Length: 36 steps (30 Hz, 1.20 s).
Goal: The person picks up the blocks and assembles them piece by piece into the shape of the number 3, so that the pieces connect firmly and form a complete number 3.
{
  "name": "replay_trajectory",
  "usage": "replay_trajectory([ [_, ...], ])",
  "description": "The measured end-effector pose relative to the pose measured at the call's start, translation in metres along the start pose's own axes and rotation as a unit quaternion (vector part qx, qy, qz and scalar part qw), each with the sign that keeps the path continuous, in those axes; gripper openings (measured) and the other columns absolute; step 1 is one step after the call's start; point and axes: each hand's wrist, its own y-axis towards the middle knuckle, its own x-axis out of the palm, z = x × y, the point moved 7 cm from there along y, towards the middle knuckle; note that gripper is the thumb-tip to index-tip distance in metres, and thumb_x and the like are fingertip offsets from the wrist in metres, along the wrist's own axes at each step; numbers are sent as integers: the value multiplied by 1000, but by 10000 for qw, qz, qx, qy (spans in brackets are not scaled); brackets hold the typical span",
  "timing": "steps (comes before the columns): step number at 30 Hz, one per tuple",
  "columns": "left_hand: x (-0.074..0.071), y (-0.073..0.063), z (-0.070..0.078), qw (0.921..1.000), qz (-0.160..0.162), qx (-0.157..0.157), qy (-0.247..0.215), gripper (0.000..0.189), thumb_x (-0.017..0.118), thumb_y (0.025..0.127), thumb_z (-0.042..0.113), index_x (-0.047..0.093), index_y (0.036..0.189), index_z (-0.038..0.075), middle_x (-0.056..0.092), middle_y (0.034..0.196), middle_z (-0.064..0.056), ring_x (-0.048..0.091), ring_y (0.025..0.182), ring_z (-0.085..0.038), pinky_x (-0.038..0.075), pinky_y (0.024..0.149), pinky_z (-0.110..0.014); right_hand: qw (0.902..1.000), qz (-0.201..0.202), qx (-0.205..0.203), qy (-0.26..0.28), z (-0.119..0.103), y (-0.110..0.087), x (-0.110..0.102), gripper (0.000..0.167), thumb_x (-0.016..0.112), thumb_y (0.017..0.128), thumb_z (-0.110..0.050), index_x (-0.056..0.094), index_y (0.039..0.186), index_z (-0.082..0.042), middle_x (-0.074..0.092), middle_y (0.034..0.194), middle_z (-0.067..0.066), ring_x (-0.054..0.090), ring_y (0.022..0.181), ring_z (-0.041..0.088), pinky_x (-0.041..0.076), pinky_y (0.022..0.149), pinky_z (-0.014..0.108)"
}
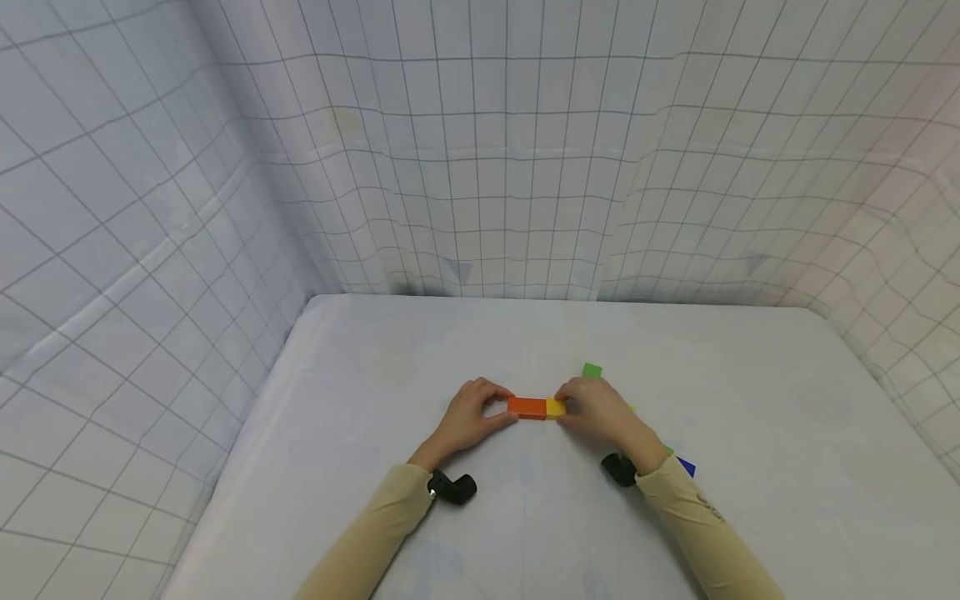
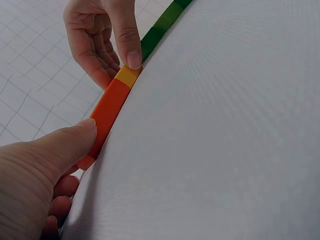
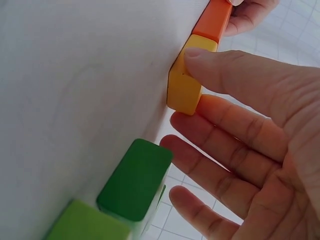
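Observation:
An orange block [image 1: 527,407] lies on the white table, end to end against a yellow block [image 1: 555,408]. My left hand [image 1: 471,414] pinches the orange block's left end between thumb and fingers. At the other end, my right hand [image 1: 597,410] holds the yellow block, its thumb on one side and fingers on the other. In the right wrist view the yellow block [image 3: 184,82] touches the orange block [image 3: 214,20]. A dark green block [image 3: 136,179] stands just beyond the right fingertips, beside a light green block [image 3: 87,222].
A green block [image 1: 592,370] lies behind my right hand. Under the right forearm a blue block [image 1: 686,467] shows partly, with bits of green near it. White gridded cloth [image 1: 480,167] rises behind the table and along both sides.

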Motion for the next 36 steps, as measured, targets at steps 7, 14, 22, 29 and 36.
replay_trajectory([
  [7,1,0,1,10000,-7,-4,48,31,75,82,33,69,107,15,55,92,6,46,83,-12,38,75,-31,9999,-85,75,56,2,-1,-2,31,79,79,-19,70,102,-1,67,97,5,61,88,19,48,80,37],
  [14,0,0,2,10000,12,43,81,31,75,82,33,69,107,15,54,92,6,46,83,-12,38,75,-30,9974,195,684,108,24,3,-26,29,69,88,-24,70,107,-2,67,100,8,62,92,25,48,80,42],
  [22,-1,-1,1,9999,14,50,88,31,75,82,33,69,107,14,54,92,6,45,82,-12,38,75,-30,9855,-261,1649,-292,60,10,-39,40,70,86,-27,65,110,5,66,104,18,61,94,32,48,78,45],
  [29,2,-1,-2,10000,-11,10,96,32,74,83,34,69,107,15,54,92,7,44,82,-12,37,74,-30,9837,-479,1705,-322,64,15,-33,34,72,84,-23,68,103,5,67,98,15,61,83,25,49,72,40],
  [36,2,0,-2,9999,38,69,93,32,74,83,35,69,107,16,53,91,7,44,81,-11,37,73,-29,9861,-361,1596,-275,56,23,-30,29,74,82,-19,70,100,3,68,96,14,59,77,22,48,69,38],
])
